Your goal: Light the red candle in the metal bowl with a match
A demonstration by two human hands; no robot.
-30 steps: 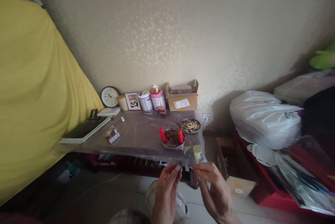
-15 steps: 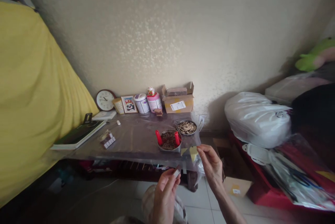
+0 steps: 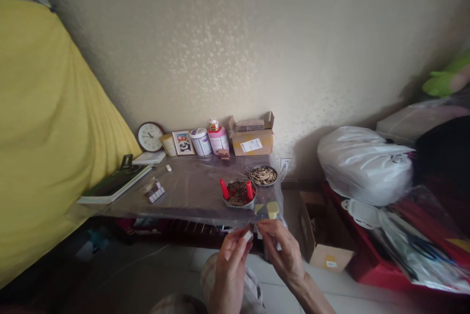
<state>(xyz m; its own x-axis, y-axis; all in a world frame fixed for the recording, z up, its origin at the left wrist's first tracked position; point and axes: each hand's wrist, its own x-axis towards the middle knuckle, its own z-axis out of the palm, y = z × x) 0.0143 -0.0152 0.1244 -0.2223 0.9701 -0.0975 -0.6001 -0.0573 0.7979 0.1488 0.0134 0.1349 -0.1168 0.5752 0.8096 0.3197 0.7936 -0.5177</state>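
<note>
My left hand (image 3: 231, 260) is closed in a pinch on a small box (image 3: 248, 235), held low in front of the table's near edge. My right hand (image 3: 281, 251) is next to it, fingertips drawn together and touching the box's end; what they hold, if anything, is too small to see. Just beyond the hands, on the table, stands a metal bowl (image 3: 238, 194) of dark bits with two red sticks in it. A second metal bowl (image 3: 263, 175) holds pale thin sticks. Two yellow squares (image 3: 272, 207) lie at the table's near right corner.
A low table (image 3: 191, 191) under clear plastic carries a clock (image 3: 150, 136), a framed picture, two tins, a cardboard box (image 3: 252, 139), a book (image 3: 113, 182) and a stack of small boxes (image 3: 154, 191). A yellow curtain (image 3: 47, 132) hangs left. White bags (image 3: 365, 164) and an open carton (image 3: 317, 235) sit right.
My right hand, which half a second ago had reached up to the yellow squares at the table corner, has come back down to the box in my left hand.
</note>
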